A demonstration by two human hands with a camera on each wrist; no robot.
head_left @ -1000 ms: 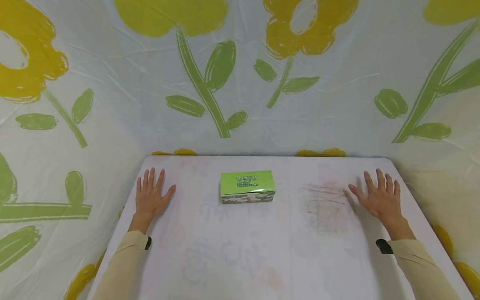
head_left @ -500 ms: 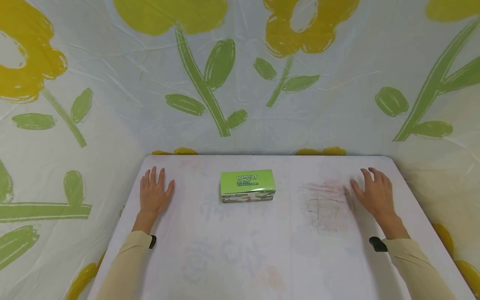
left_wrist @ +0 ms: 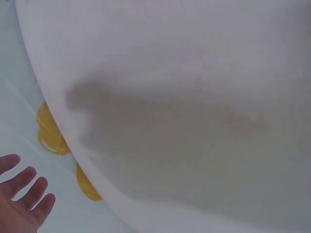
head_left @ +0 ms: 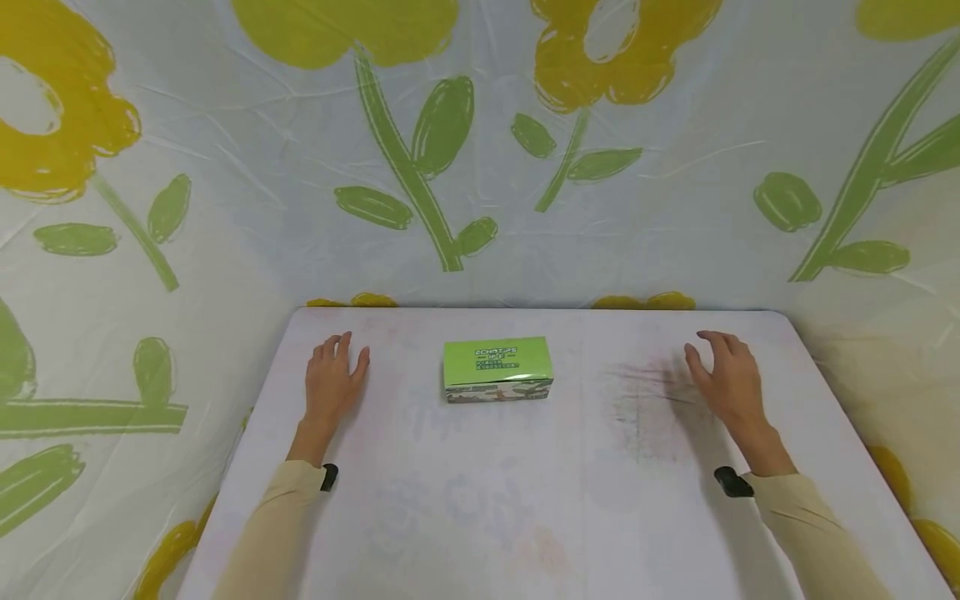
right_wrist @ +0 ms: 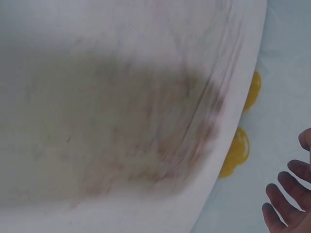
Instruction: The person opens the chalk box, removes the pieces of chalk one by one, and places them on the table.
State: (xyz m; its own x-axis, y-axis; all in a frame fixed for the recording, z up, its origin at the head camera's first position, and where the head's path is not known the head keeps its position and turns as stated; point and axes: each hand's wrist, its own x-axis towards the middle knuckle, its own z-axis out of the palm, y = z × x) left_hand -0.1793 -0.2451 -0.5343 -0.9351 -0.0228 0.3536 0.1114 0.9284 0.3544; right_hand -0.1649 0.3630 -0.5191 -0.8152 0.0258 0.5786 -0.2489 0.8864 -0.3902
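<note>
A green box (head_left: 498,368) with white lettering on its lid and a patterned front side sits near the far middle of the white table (head_left: 480,517). To the left of the box is my left hand (head_left: 330,385), apart from it, with loosely bent fingers and nothing in its grasp. On the other side, my right hand (head_left: 729,382) is apart from the box too, its fingers relaxed and bent, holding nothing. The left wrist view catches the fingers (left_wrist: 32,194) at its lower left corner; the right wrist view catches the fingers (right_wrist: 286,194) at its lower right.
Dark smudges (head_left: 652,408) mark the table's right part. Faint writing shows on its surface. Behind and beside the table hangs a white cloth (head_left: 247,167) printed with yellow flowers and green leaves. Black bands (head_left: 733,482) sit at both wrists.
Both hands have moved inward toward the box, the left rightward and the right leftward. Their spread fingers have become more bent. The box stays in place.
</note>
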